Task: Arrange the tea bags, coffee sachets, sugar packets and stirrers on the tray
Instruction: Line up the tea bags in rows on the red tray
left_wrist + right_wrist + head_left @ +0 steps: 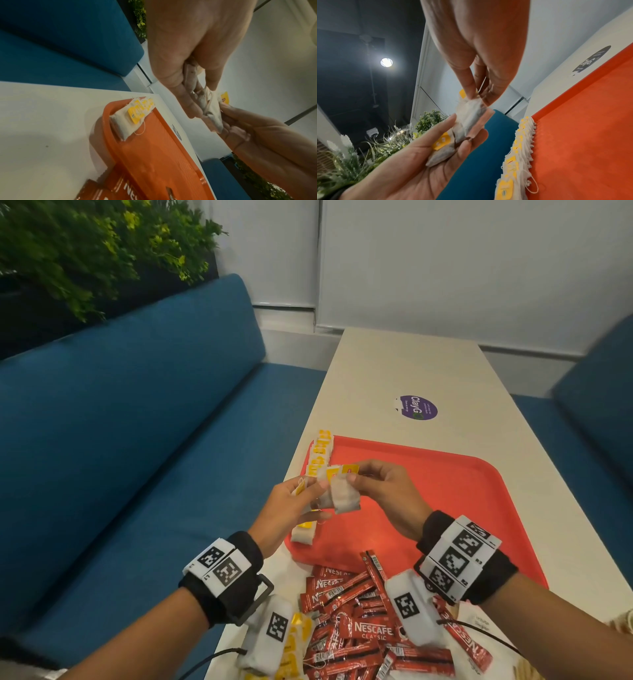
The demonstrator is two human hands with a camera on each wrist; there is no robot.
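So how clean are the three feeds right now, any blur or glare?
Head view: sharp centre, wide-angle bending at the edges, a soft sheen on the red tray. Left wrist view: dim, left hand smeared and out of focus. Right wrist view: a ceiling lamp flares; tea bag is fairly crisp.

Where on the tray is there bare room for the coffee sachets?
The tray is bare from the tea bag row on its left edge to its right rim. Crowded: the sachet pile on the table over its near edge.

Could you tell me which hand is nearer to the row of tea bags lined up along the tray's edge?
Left. The left hand hovers right beside the row of tea bags, over its near part. The right hand is farther in, above the tray.
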